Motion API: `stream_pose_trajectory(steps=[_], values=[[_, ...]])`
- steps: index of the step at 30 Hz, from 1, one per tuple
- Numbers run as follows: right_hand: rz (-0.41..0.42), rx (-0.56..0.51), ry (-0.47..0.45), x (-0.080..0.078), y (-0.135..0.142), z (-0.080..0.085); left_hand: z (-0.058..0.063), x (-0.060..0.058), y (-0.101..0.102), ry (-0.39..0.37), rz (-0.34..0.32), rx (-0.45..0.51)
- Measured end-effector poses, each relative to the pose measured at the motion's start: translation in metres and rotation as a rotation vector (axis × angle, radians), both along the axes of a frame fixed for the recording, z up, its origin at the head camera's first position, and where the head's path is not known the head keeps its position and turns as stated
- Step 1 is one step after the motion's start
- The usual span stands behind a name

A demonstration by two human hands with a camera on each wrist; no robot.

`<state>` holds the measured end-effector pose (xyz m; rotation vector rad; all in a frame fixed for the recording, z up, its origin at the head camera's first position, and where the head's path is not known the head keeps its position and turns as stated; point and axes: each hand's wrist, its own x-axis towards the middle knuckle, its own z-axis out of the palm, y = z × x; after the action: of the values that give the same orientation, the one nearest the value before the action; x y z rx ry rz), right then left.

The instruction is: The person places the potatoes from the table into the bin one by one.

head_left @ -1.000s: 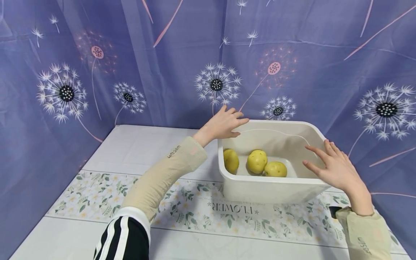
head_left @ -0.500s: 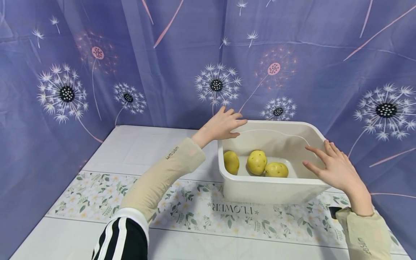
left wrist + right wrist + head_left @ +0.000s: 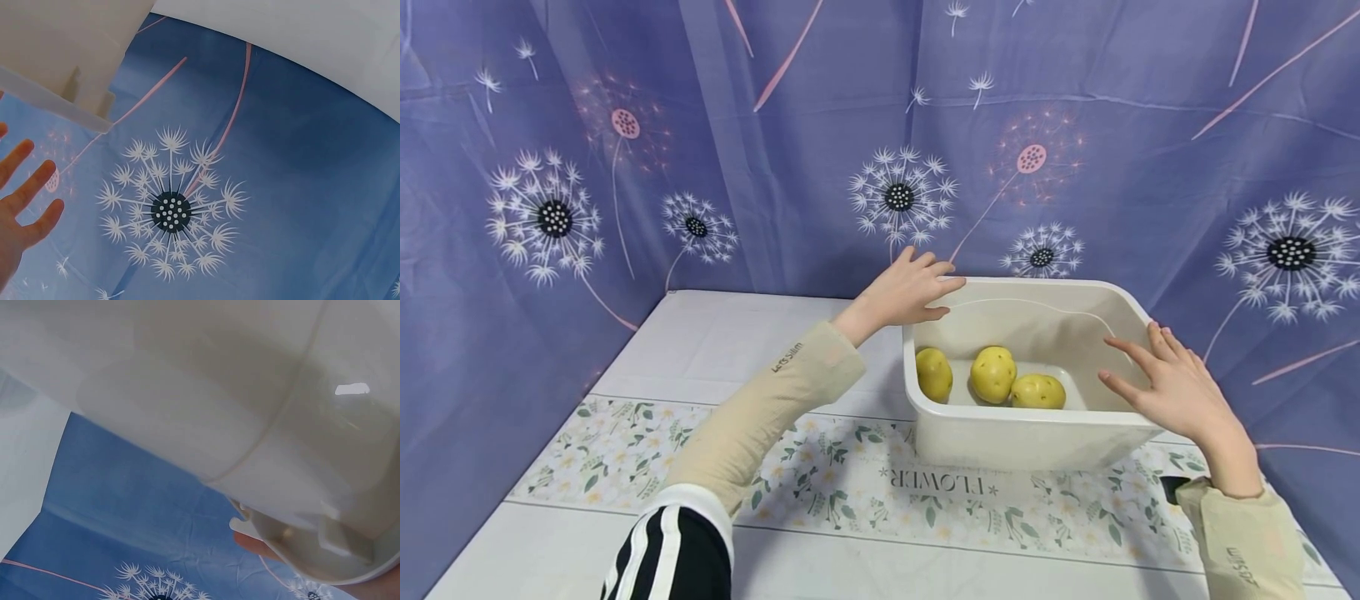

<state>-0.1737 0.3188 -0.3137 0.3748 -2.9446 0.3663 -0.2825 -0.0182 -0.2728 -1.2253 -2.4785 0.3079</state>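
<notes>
A white plastic bin [image 3: 1000, 437] stands on the right part of the table with three yellow potatoes inside. One potato [image 3: 934, 375] lies by the left wall; a second potato [image 3: 993, 375] and a third potato [image 3: 1037, 391] lie side by side near the middle. My left hand [image 3: 910, 290] hovers at the bin's back left corner, fingers spread and holding nothing; in the left wrist view, its fingers [image 3: 28, 194] appear apart from the bin's rim. My right hand [image 3: 1183, 392] lies over the right rim, fingers spread, thumb reaching above the inside. One fingertip [image 3: 256, 545] shows beyond the rim.
A white tablecloth [image 3: 820, 567] with a floral band and the word FLOWER covers the table. Blue curtains [image 3: 805, 183] with dandelion prints hang close behind the bin and on both sides. A small dark object [image 3: 1172, 489] shows beside the right wrist.
My left hand and forearm have drifted slightly left, away from the bin's corner. The right hand stays in place. The potatoes shifted slightly early on; the bin looks still.
</notes>
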Motion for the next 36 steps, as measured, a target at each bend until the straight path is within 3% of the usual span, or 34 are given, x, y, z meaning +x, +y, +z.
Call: stream_pose_trajectory(steps=[9,15,24,36], values=[[-0.005,-0.002,-0.015,-0.001,-0.001,0.000,-0.003,0.004,-0.008,0.044,-0.018,0.028],[-0.004,0.008,-0.016,-0.001,-0.001,-0.001,-0.006,0.009,-0.016,0.085,-0.064,0.077],[-0.052,0.048,-0.010,-0.001,-0.001,0.001,-0.008,0.016,-0.027,0.164,-0.089,0.117],[-0.071,0.075,0.054,0.000,-0.001,0.002,-0.010,0.024,-0.037,0.223,-0.105,0.135]])
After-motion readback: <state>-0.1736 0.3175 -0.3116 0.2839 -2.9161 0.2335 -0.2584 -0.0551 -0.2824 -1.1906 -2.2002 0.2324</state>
